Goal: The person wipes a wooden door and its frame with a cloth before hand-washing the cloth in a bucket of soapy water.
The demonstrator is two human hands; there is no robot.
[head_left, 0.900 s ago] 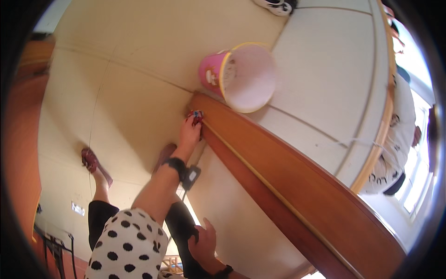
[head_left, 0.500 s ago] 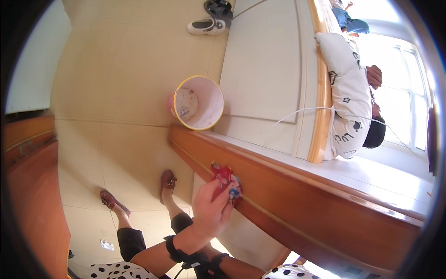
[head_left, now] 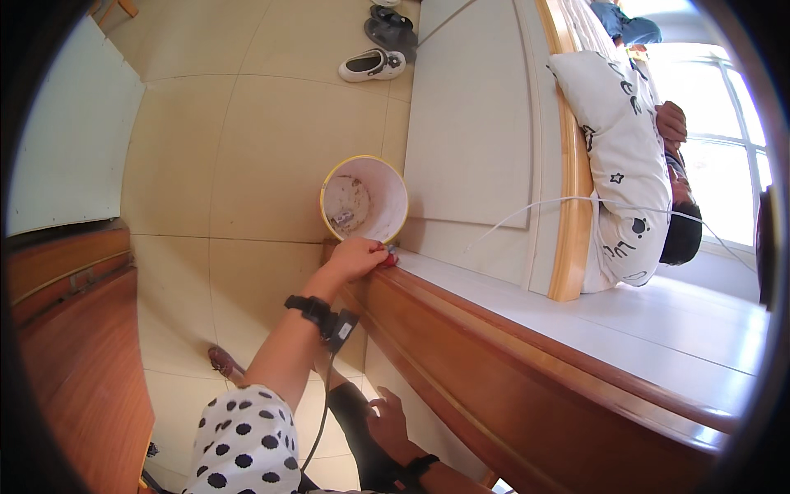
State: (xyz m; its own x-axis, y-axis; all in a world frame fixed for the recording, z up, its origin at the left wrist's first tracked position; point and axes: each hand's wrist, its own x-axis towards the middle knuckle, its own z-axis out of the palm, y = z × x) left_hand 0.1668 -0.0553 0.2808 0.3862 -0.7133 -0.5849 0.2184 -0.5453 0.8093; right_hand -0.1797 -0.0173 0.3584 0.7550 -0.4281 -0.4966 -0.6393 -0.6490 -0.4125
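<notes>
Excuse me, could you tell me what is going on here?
A person's left hand holds a red cloth at the far end of a brown wooden board, close to a yellow-rimmed bucket. The right hand hangs lower down, with nothing visible in it. Another person is beside a white pillow.

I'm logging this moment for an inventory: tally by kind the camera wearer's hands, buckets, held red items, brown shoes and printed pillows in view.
Hands: 2 (left hand, right hand)
Buckets: 1 (yellow-rimmed bucket)
Held red items: 1 (red cloth-like item, partly hidden)
Brown shoes: 1 (brown shoe)
Printed pillows: 1 (white pillow)
Total: 6
</notes>
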